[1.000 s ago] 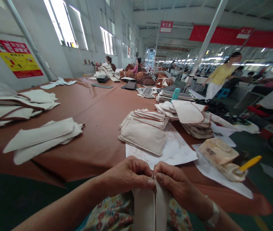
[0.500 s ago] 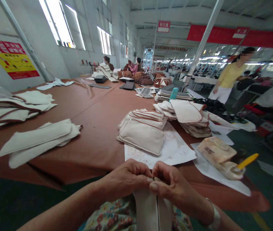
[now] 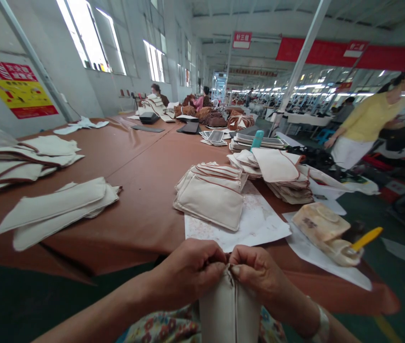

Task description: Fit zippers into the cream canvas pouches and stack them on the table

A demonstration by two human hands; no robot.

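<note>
Over my lap hangs a cream fabric piece with a seam running down its middle. My left hand pinches its top edge left of the seam, thumb against curled fingers. On the other side of the seam, my right hand pinches the same edge. A small dark gap shows at the top between my thumbs. Just beyond my hands, a stack of cream fabric pieces with brown edges lies partly on a white paper sheet.
Two cream pieces lie at the table's left front, with a larger pile behind. More stacked pieces are at right. A stained plastic container with a yellow-handled tool sits near the right edge. A person in yellow is beyond.
My hands have shifted slightly down and turned at the top edge of the cream piece, and the gap between my thumbs shows more. The person in yellow has moved right and nearer.
</note>
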